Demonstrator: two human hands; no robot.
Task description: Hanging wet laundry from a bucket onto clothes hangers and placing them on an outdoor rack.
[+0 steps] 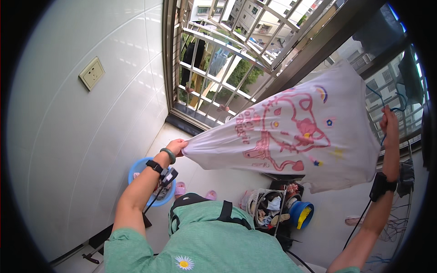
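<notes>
Fingers of the left hand pinch the hem of a white printed shirt, stretched across to the right hand, closed on a blue hanger. The shirt is on the hanger but seemingly not yet hung. Below the left grip, a blue basin holds laundry; farther right, a basket holds clutter.

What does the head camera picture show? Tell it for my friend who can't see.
A person on a tiled balcony stretches out a white T-shirt with a pink cartoon print, the left hand gripping one end and the right hand raised by a blue hanger. Below sit a blue plastic basin and pink slippers.
</notes>
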